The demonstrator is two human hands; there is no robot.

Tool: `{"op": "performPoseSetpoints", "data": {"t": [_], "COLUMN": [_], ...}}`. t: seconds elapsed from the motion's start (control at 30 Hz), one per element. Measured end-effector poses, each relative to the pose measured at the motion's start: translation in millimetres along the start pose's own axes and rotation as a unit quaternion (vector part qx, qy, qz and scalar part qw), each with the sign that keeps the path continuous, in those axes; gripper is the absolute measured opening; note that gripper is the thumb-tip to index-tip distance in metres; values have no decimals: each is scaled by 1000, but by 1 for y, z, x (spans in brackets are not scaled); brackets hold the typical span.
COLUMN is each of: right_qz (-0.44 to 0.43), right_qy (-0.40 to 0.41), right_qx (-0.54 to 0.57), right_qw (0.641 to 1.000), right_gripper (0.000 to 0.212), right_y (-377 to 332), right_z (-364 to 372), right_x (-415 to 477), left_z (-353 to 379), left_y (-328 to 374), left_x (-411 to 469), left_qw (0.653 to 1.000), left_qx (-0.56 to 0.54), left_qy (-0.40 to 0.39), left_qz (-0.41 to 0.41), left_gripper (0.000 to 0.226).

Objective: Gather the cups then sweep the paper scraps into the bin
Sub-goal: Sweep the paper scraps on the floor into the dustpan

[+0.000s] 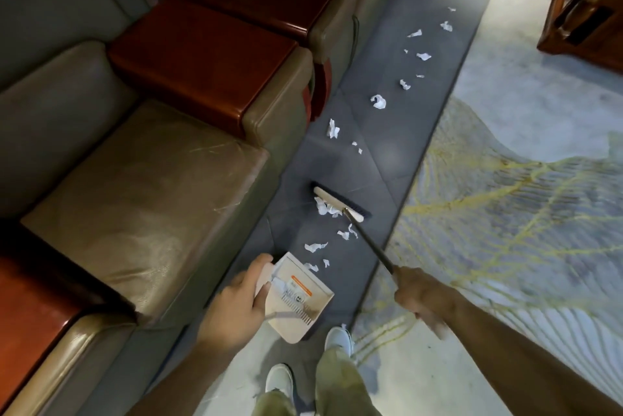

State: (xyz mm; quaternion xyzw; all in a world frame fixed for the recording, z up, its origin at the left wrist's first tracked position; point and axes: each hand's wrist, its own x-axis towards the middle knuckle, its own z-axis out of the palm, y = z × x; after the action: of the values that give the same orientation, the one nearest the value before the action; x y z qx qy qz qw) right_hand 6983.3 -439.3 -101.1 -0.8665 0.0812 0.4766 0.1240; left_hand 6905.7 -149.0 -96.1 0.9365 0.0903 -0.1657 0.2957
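Note:
White paper scraps (378, 101) trail along the dark floor strip from the far end toward me. My right hand (419, 297) grips the thin dark handle of a broom (340, 201), whose pale head rests on the floor against a small pile of scraps (324, 207). A few more scraps (315, 247) lie between the broom head and a white dustpan (298, 297). My left hand (241, 301) holds the dustpan by its near left edge, tilted toward the broom. No cups are in view.
A leather sofa (141, 186) with red wooden armrests (202, 58) lines the left side of the strip. A pale patterned carpet (512, 186) borders it on the right. A wooden cabinet (586, 11) stands at the far right. My shoes (338, 339) are just behind the dustpan.

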Motion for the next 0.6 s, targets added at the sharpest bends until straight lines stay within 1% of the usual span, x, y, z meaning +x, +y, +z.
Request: {"op": "performPoseSetpoints", "data": {"t": [0.13, 0.23, 0.27, 0.3, 0.37, 0.47, 0.53, 0.6], "right_qz": [-5, -22, -30, -29, 3, 39, 46, 49], "right_qy": [-44, -85, -102, -117, -139, -168, -169, -151], "right_qx": [6, 4, 27, 80, 194, 292, 331, 349], "right_qw": [999, 996, 994, 989, 971, 941, 927, 924], "right_gripper": [39, 42, 44, 46, 49, 50, 48, 43], "right_y": [1, 6, 9, 11, 15, 23, 30, 34], "right_z": [20, 35, 40, 43, 38, 21, 14, 10], "right_x": [-40, -73, -81, -88, -101, -119, -131, -142], "left_z": [-3, -3, -3, -3, -4, -6, -8, -9], "left_y": [2, 10, 13, 16, 18, 13, 8, 4], "left_x": [-6, -4, -2, 0, 3, 5, 5, 5], "left_qw": [999, 997, 996, 996, 995, 994, 993, 993], "left_qx": [-8, 3, 2, -3, -16, -30, -46, -68], "left_qy": [47, 72, 79, 82, 84, 86, 81, 77], "left_qz": [12, 29, 31, 34, 44, 62, 68, 58], "left_gripper": [47, 48, 47, 46, 43, 40, 39, 39]}}
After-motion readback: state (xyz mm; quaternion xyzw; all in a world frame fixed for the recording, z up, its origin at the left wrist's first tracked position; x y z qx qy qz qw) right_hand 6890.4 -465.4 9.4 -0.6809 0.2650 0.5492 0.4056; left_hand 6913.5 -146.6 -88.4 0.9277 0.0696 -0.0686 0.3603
